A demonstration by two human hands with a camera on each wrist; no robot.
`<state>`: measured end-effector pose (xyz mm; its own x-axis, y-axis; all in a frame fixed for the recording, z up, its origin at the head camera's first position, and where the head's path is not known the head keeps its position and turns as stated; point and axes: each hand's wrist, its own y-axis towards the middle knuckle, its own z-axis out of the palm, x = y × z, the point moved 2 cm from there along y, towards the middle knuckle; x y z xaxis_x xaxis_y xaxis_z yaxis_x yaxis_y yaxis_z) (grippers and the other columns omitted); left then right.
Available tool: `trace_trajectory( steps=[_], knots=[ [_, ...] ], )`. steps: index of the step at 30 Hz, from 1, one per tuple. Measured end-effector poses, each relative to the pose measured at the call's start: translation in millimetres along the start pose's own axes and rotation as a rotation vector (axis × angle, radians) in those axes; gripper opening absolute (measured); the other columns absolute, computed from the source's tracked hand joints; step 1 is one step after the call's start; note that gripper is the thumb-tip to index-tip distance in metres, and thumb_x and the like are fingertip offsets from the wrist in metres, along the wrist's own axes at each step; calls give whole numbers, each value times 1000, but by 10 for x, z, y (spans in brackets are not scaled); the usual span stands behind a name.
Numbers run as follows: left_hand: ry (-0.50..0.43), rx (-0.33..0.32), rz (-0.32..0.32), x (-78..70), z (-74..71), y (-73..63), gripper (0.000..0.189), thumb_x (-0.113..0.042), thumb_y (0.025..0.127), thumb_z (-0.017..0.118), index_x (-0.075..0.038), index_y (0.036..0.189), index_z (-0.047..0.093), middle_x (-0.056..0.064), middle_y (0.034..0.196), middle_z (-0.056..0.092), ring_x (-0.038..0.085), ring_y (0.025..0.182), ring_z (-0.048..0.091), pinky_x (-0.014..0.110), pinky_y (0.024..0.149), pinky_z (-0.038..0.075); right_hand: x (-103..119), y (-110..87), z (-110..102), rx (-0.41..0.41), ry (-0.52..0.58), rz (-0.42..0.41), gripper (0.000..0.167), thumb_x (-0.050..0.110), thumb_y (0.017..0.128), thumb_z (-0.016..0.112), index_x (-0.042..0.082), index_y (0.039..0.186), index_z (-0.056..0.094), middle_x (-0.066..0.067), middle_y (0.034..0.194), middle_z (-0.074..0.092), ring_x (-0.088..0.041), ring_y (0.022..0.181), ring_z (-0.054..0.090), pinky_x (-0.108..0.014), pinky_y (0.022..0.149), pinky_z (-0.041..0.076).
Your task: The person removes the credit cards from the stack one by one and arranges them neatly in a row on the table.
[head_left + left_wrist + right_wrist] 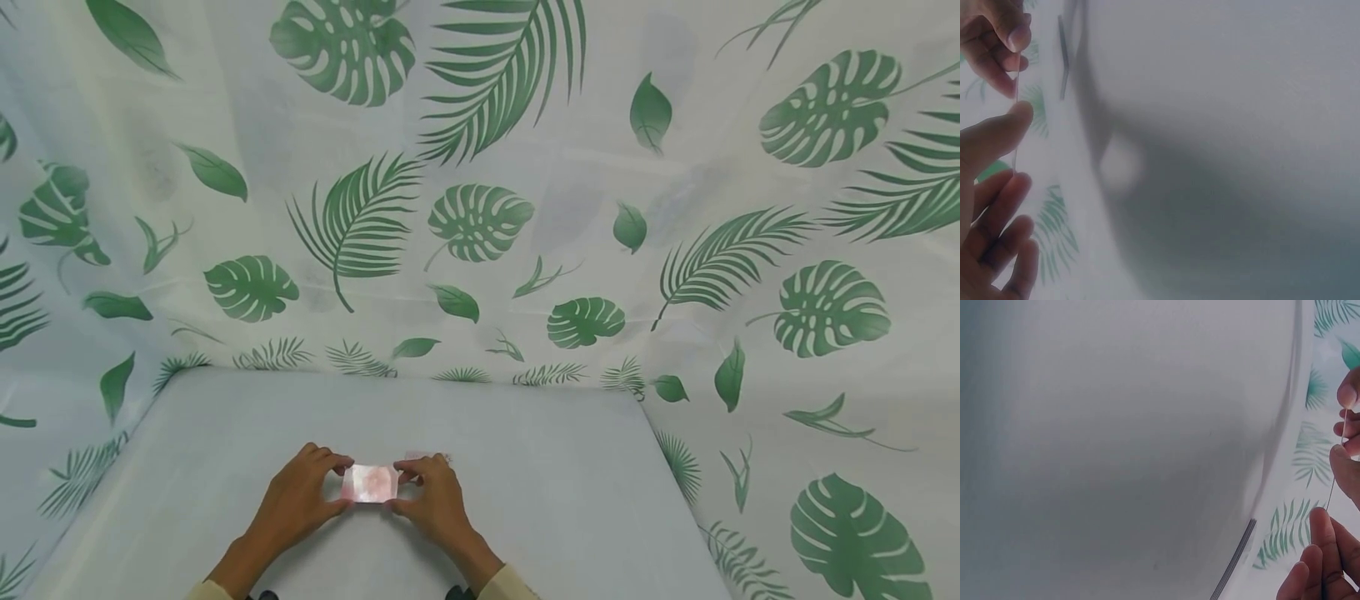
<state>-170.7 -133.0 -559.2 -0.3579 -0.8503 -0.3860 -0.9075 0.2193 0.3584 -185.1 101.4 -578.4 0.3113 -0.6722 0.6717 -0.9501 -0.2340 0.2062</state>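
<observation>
Nearest of all, pale sleeve cuffs (206,590) below the pink sheet (370,483), one on either side.

Left of the pink sheet: left hand (296,500), thumb and curled fingers pinching the sheet's left end. From the left wrist view, sheet seen edge-on as a thin line (1016,119), left thumb (997,134) pressed to it from one side, fingers from the other.

Centre: pink sheet itself, small, squarish, glossy, held up off the bench (562,500) between both hands, flat face turned toward the head camera. Whether folded or single, cannot tell.

Right of the pink sheet: right hand (435,504) pinching the opposite end in the same way, fingertips (1346,395) closed on the thin edge in the right wrist view.

Just behind the pink sheet, past the right hand: second pinkish piece (427,456) lying flat on the bench, mostly hidden.

Well behind and around the pink sheet: leaf-print cloth (480,225) hung as a backdrop.

Step in hand, as a judgement: holding and aligning the sheet with a two-handed pinch, nothing yet laid down. Next move, likely calling for even tension from both sides, matched corners and a light grip so as not to crumple so thin a piece.

Containers: none in view, so nothing inside anything.
</observation>
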Motion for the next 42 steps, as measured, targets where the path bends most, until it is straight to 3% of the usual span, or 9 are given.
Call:
trace_trajectory(
  steps=[13, 24, 42],
  knots=[
    [27, -36, 27, 119, -115, -90, 54, -29, 61, 103, -21, 108, 79, -15, 92, 68, 4, 89, 53, 29, 76, 53, 156, 5, 119, 7, 40, -18, 53, 24, 71, 100, 20, 120, 80, 13, 94, 75, -9, 91, 59, -18, 78, 43],
    [50, -33, 8, 185, -268, -166, 52, -28, 61, 103, -20, 107, 79, -15, 91, 68, 7, 90, 56, 32, 77, 55, 273, 18, 238, 6, 48, -37, 53, 22, 70, 101, 19, 119, 80, 11, 93, 76, -2, 88, 55, -16, 75, 45],
    [78, 0, -25, 324, -383, -299, 53, -28, 62, 102, -20, 108, 79, -15, 93, 67, 7, 89, 55, 31, 75, 54, 425, -6, 374, 39, 40, -72, 54, 19, 69, 101, 18, 119, 81, 14, 93, 77, 4, 85, 53, -12, 74, 42]
  ],
)
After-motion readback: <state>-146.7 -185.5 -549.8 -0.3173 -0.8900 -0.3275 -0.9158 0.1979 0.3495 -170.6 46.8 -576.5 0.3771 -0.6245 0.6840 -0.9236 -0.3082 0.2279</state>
